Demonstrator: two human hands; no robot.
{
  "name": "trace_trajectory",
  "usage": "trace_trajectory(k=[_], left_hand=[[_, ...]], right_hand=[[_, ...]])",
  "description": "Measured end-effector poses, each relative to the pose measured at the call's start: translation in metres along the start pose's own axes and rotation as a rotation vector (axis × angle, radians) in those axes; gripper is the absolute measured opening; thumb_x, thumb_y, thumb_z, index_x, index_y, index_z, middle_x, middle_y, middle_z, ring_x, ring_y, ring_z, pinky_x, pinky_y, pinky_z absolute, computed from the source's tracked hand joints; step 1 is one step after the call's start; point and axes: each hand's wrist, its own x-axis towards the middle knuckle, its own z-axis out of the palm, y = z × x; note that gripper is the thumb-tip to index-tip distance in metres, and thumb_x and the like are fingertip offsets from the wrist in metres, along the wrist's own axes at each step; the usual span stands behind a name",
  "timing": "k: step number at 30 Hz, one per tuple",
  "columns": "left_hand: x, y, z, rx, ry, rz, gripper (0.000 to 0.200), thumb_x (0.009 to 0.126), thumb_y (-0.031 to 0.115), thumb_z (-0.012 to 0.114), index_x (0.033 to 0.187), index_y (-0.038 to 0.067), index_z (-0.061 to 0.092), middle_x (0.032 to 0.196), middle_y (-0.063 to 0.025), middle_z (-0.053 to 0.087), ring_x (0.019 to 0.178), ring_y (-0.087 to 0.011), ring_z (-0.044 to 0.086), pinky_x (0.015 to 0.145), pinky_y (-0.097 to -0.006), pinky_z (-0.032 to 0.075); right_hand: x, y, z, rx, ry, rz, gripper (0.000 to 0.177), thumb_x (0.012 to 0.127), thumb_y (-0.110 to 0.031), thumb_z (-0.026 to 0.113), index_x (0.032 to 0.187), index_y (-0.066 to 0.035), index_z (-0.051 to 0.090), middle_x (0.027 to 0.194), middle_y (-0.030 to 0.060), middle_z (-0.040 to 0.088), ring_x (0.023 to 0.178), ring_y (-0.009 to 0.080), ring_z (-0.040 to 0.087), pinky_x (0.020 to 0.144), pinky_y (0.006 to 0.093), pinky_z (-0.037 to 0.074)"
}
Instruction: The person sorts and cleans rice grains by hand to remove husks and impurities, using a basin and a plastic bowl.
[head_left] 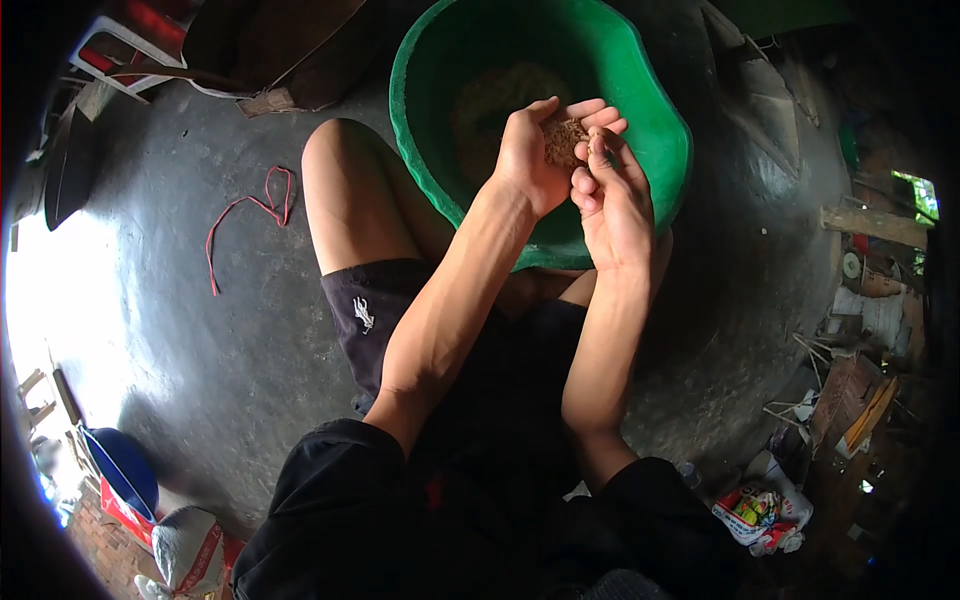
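My left hand (530, 160) is cupped, palm up, over the green plastic basin (655, 110). In its palm lies a small heap of brown grain (565, 142), which looks like unhusked rice. Right beside it, my right hand (618, 200) has thumb and fingers drawn together in a pinch at the heap's edge; what sits between the fingertips is too small to make out. The basin stands between my bent knees, its rim wavy and bent. More pale grain (490, 95) covers part of its bottom, partly hidden by my left hand.
A red cord (240, 200) lies on the dark floor (250, 380) to the left. Beyond it stands a large dark round pan (270, 45) near a red stool (130, 45). A blue basin (120, 470) is at lower left. Plastic packaging (760, 510) and wood scraps lie at right.
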Motion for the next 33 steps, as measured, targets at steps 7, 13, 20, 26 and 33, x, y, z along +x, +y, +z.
trace_trajectory(k=[7,13,20,26,33], left_hand=[[0.002,-0.001,-0.004,0.011,0.003,-0.002,0.048,0.102,0.029,0.023,0.127,-0.004,0.048,0.122,-0.0194,0.061,0.118,-0.0347,0.057,0.096,-0.0458,0.050],[0.006,0.002,-0.009,-0.018,-0.005,0.006,0.048,0.102,0.028,0.024,0.127,-0.005,0.047,0.124,-0.0207,0.059,0.118,-0.0358,0.056,0.099,-0.0452,0.049],[0.005,0.021,-0.014,-0.020,0.044,0.144,0.049,0.103,0.023,0.024,0.132,-0.011,0.043,0.132,-0.0265,0.052,0.122,-0.0392,0.054,0.102,-0.0454,0.047],[0.003,0.028,-0.014,-0.048,0.051,0.155,0.051,0.102,0.026,0.024,0.127,-0.011,0.048,0.123,-0.0262,0.059,0.114,-0.0385,0.059,0.096,-0.0438,0.051],[0.005,0.026,-0.015,-0.043,0.039,0.146,0.051,0.102,0.026,0.023,0.126,-0.011,0.048,0.123,-0.0266,0.058,0.115,-0.0389,0.059,0.097,-0.0439,0.051]], right_hand=[[0.000,0.002,0.000,-0.058,-0.011,-0.009,0.021,0.099,-0.015,0.058,0.117,-0.005,0.058,0.090,0.0012,0.056,0.065,0.0046,0.044,0.052,0.0161,0.034],[0.003,0.001,-0.004,-0.015,-0.021,-0.003,0.020,0.099,-0.015,0.057,0.116,-0.005,0.058,0.091,0.0002,0.054,0.066,0.0042,0.044,0.053,0.0157,0.034],[0.047,0.018,-0.055,-0.290,0.302,-0.238,0.018,0.096,-0.014,0.062,0.109,-0.001,0.064,0.090,0.0034,0.065,0.069,0.0067,0.056,0.055,0.0186,0.043],[0.069,0.031,-0.068,-0.611,0.444,-0.276,0.014,0.092,-0.009,0.066,0.103,-0.001,0.068,0.088,0.0030,0.069,0.072,0.0067,0.061,0.057,0.0208,0.045],[0.052,0.028,-0.058,-0.649,0.428,-0.371,0.012,0.091,-0.009,0.067,0.097,0.000,0.071,0.088,0.0016,0.070,0.073,0.0060,0.060,0.059,0.0205,0.044]])
